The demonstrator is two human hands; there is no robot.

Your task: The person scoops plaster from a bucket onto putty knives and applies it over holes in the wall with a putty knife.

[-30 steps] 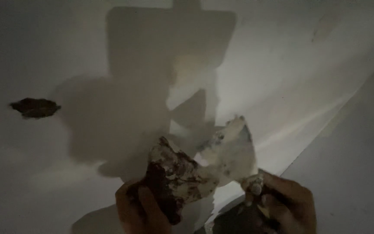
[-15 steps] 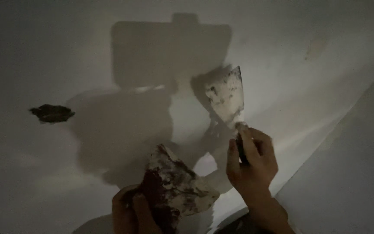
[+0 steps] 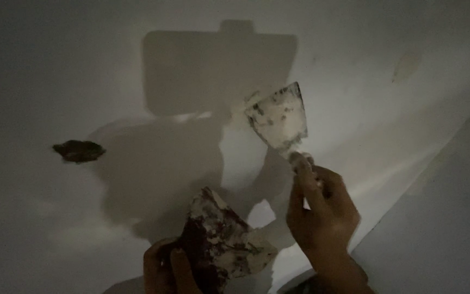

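Two hands work filler onto a pale wall in dim light.

The right hand [image 3: 322, 215] is closed round the handle of a putty knife [image 3: 279, 120]; its wide, filler-smeared blade points up and lies against the white wall [image 3: 55, 65], just below a large square shadow; the left hand [image 3: 164, 269], at the lower edge, is clamped on a second, broader scraper [image 3: 221, 242] caked with filler and dark stains, held apart from the knife; a dark ragged hole [image 3: 78, 151] sits in the wall well to the left.
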